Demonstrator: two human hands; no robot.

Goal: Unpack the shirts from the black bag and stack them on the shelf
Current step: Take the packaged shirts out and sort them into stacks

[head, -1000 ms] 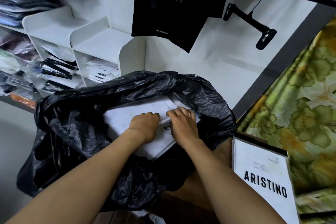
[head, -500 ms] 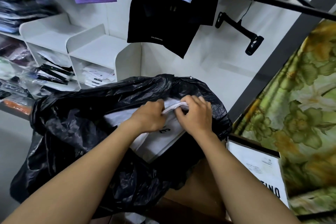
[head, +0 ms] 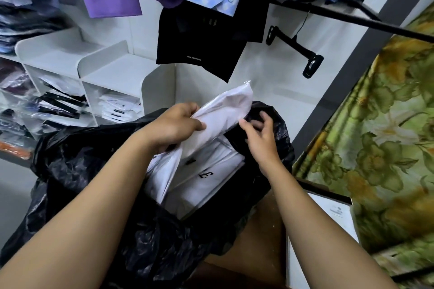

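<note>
Shirt (head: 223, 110) now up, in left hand (head: 173, 128).

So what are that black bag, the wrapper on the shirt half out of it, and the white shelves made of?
Black bag: thin plastic film, glossy; it crumples into shiny creases.
Shirt wrapper, gripped by the left hand: seemingly clear plastic; sheen and a sealed edge over white cloth.
Shelves: smooth matte white boards with rounded corners, painted wood or laminate; I cannot tell which.

Single head-worn wide-angle view, facing forward and down, close above the black bag (head: 98, 171); white shelf (head: 112, 73) beyond.
</note>
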